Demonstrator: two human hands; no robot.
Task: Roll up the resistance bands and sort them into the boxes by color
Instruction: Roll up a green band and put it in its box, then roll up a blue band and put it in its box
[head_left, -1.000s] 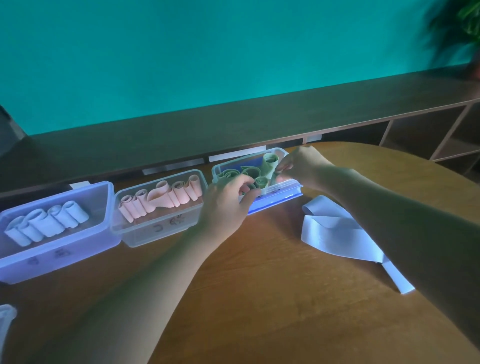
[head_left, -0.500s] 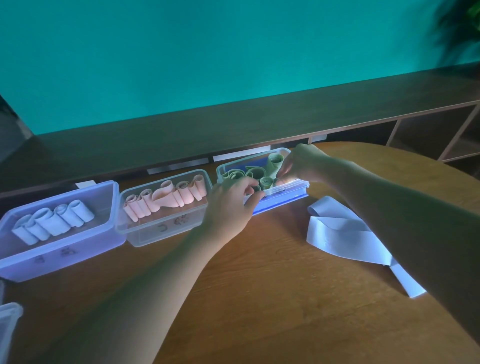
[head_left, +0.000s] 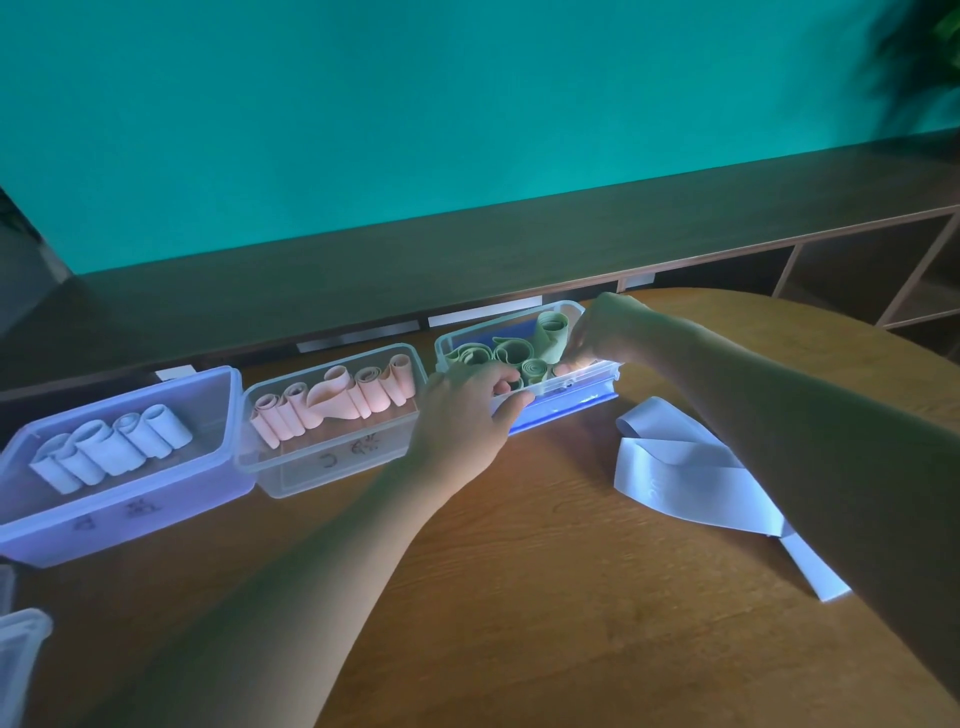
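Note:
Three clear boxes stand in a row at the table's far edge. The left box (head_left: 31, 525) holds several white rolls (head_left: 109, 449). The middle box (head_left: 332, 475) holds several pink rolls (head_left: 337, 397). The right box (head_left: 452, 343) holds green rolls (head_left: 511, 351). My left hand (head_left: 465, 415) grips the near left rim of the right box, fingers curled over its edge. My right hand (head_left: 608, 332) reaches into that box from the right, fingertips down among the green rolls; whether it pinches one is hidden. An unrolled white band (head_left: 675, 467) lies flat on the table to the right.
A dark low shelf (head_left: 467, 260) runs behind the boxes along the teal wall. A clear container's corner (head_left: 21, 654) shows at the bottom left. Open wooden table surface (head_left: 545, 597) lies in front of the boxes.
Both hands have stayed at the green box; my right hand's fingertips have dipped a little lower among the rolls. The camera has shifted slightly.

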